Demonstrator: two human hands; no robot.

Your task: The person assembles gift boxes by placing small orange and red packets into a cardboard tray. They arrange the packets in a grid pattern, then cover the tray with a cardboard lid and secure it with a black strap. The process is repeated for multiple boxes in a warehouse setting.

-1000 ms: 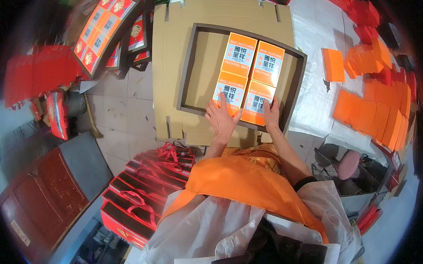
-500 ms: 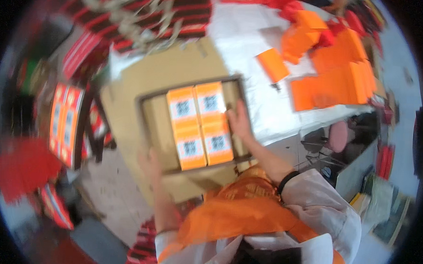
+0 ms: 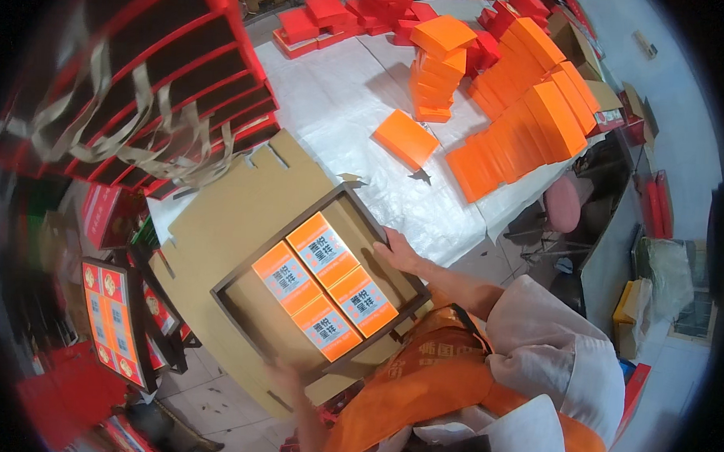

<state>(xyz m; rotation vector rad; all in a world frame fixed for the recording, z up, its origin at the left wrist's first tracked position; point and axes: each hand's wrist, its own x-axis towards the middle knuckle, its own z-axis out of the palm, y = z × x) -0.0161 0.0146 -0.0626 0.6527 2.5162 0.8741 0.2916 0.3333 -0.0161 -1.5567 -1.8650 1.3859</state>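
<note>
A shallow dark-brown tray (image 3: 232, 279) lies at an angle over a flat cardboard sheet (image 3: 210, 229). Inside it several orange boxes (image 3: 327, 249) with pale printed labels are packed in a block, leaving bare tray floor at its upper right and lower left. My right hand (image 3: 397, 251) grips the tray's right rim, thumb over the edge, with some fingers hidden. By the tray's lower-left side is my left hand (image 3: 283, 383), smeared by motion; whether it touches the rim does not show.
Stacked orange boxes (image 3: 525, 120) and a single orange box (image 3: 406, 140) rest on the white-covered table (image 3: 319, 89). Red boxes (image 3: 325, 13) stand farther back. Red-edged dark bags with beige ribbon handles (image 3: 147, 99) fill the upper left. Another filled tray (image 3: 111, 321) stands at left.
The tray has turned counterclockwise in view and sits lower, with the boxes still inside. My right hand stays on its right side; my left hand has shifted lower.
</note>
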